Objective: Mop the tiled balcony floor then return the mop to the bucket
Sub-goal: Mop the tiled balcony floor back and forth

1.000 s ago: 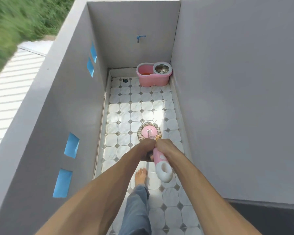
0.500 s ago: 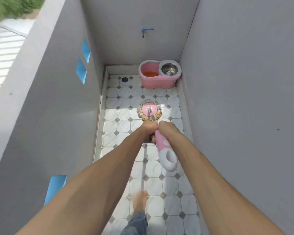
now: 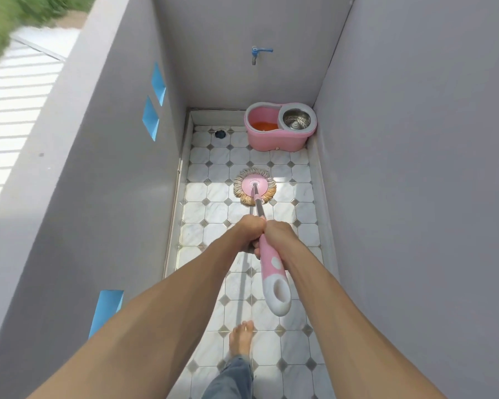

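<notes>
A spin mop lies with its round pink head [image 3: 254, 186] and beige fringe flat on the white tiled floor [image 3: 213, 214], a short way in front of the pink bucket [image 3: 280, 131]. My left hand [image 3: 249, 230] and my right hand [image 3: 278, 234] both grip the mop shaft side by side, just above the pink and white handle [image 3: 272, 279]. The bucket stands in the far right corner, with orange water in its left half and a steel spinner basket in its right half.
Grey walls close in the narrow balcony on the left, right and far end. A blue tap [image 3: 258, 53] juts from the far wall above the bucket. A floor drain [image 3: 220, 133] sits at the far left. My bare foot [image 3: 241, 339] stands on the tiles below the handle.
The mop head has been pushed forward along the floor towards the bucket, and I have stepped forward with it. Both hands kept their grip on the shaft.
</notes>
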Demonstrator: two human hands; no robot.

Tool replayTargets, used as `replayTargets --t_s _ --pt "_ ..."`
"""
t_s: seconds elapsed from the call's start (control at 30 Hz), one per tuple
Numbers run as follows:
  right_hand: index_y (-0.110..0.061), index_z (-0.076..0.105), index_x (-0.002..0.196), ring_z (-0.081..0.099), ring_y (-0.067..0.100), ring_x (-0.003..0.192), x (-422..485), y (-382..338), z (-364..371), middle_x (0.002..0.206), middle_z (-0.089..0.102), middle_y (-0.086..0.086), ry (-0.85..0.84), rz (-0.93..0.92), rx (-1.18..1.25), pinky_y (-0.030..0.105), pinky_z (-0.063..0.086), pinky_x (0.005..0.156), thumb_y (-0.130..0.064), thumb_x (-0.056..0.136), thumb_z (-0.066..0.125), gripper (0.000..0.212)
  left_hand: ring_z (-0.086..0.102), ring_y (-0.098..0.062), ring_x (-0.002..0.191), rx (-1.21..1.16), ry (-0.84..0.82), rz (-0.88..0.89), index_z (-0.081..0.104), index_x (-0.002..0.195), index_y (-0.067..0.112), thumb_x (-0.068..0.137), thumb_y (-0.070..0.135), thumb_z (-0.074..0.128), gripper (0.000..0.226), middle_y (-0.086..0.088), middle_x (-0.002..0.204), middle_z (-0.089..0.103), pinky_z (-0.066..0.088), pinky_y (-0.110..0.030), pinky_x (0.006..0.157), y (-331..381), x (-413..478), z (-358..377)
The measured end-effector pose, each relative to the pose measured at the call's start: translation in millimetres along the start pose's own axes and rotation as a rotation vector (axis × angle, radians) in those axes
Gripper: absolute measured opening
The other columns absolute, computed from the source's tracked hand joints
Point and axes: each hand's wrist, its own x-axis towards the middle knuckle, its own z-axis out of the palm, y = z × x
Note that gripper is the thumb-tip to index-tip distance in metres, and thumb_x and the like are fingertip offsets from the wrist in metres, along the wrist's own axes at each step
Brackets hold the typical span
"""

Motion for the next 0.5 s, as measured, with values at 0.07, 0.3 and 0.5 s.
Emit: replayTargets --t_s 0.07,0.3,0.5 --pt "0.003 0.067 0.112 0.053 0.020 0.021 -28 22 -1 0.033 0.056 0.009 -0.026 0.005 -0.018 0.018 0.043 0.030 -0.020 0.098 0.043 0.036 0.034 -0.014 0.020 0.022 -0.034 -0.010 0.047 0.088 0.004 0.099 0.009 0.038 0.015 -0.004 0.034 0.038 0.036 -0.014 0.033 -19 -28 6" --pt "0.002 0.066 0.100 0.055 0.020 0.023 -135 120 3 0.035 0.059 0.011 -0.060 0.000 -0.099 0.017 0.044 0.032 -0.006 0.088 0.040 0.030 0.040 -0.016 0.033 0.152 -0.052 -0.073 0.049 0.083 0.005 0.095 0.007 0.037 0.017 -0.008 0.051 0.045 0.040 -0.019 0.042 -110 -131 39" --pt "0.004 0.062 0.085 0.052 0.020 0.025 -216 176 3 0.043 0.058 0.017 -0.125 -0.040 -0.098 0.013 0.040 0.032 0.001 0.085 0.037 0.025 0.048 -0.020 0.046 0.074 -0.137 -0.107 0.052 0.071 0.006 0.096 0.012 0.038 0.028 -0.011 0.058 0.053 0.037 -0.022 0.049 -170 -197 52"
